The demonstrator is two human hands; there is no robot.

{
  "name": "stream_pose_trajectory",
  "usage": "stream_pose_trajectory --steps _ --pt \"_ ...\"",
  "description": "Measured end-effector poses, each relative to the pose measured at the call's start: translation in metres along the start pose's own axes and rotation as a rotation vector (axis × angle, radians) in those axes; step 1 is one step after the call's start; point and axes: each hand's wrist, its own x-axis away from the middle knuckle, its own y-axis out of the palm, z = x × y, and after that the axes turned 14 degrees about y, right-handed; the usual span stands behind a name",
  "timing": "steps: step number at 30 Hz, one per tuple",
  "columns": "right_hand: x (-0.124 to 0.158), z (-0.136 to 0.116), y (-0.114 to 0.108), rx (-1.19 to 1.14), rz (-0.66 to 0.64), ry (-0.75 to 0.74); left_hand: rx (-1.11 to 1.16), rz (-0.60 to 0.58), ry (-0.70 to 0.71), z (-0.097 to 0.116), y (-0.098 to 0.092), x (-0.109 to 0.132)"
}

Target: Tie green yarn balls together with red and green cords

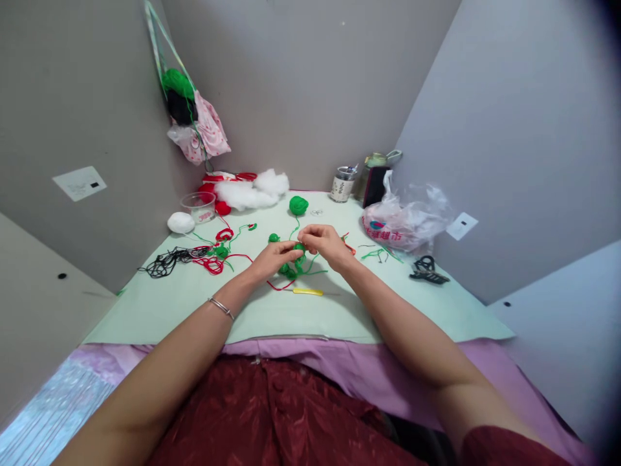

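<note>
My left hand point(275, 259) is closed on a small green crocheted piece point(299, 248), its thumb and fingers pressed against it. Close against its right side, my right hand point(324, 243) is pinched; what sits between those fingertips is too small to make out. Other green crocheted parts, such as a small round one point(274, 237), lie just beyond and below the left fingers. A green yarn ball point(298, 206) stands behind the hands, with a strand running toward them. In front lies a crochet hook with a yellow handle point(308, 292), near a red strand.
Black yarn point(169, 262), red yarn point(213, 264) and a white ball point(180, 222) lie left. White stuffing point(255, 191) and a clear tub point(200, 206) are behind. At right are a plastic bag point(402, 223), a black hair claw point(427, 270) and green yarn scraps point(381, 254).
</note>
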Motion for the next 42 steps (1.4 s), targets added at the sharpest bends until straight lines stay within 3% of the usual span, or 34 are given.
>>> stream_pose_trajectory --steps 3,10,13,18,24,29,31,34,37,42 --pt "-0.002 0.0 0.003 -0.164 0.006 0.086 0.004 -0.001 0.015 0.003 0.0 0.0" --pt "0.004 -0.002 -0.01 0.035 -0.201 -0.004 0.272 0.052 -0.013 0.0 0.006 0.0" --pt "0.001 0.002 -0.01 0.019 -0.134 -0.009 0.282 0.083 -0.033 -0.002 0.007 0.0" --pt "-0.007 0.008 -0.007 -0.223 -0.037 0.043 0.222 0.082 -0.074 0.002 0.008 0.001" --pt "-0.003 0.008 -0.011 -0.142 -0.224 0.025 0.247 0.096 -0.125 0.004 0.006 0.002" --pt "-0.008 0.009 -0.009 -0.233 0.023 -0.016 0.258 0.088 -0.154 0.003 0.006 0.002" --pt "-0.009 0.009 -0.01 -0.271 0.047 -0.004 0.272 0.093 -0.168 0.004 0.006 0.002" --pt "-0.007 0.008 -0.013 -0.324 -0.126 0.062 0.284 0.104 -0.169 0.005 0.006 0.002" --pt "-0.006 0.007 -0.012 -0.373 -0.267 0.11 0.276 0.04 -0.145 0.003 0.006 0.001" --pt "-0.01 0.006 -0.013 -0.466 -0.198 0.09 0.288 0.04 -0.128 0.001 0.006 0.0"
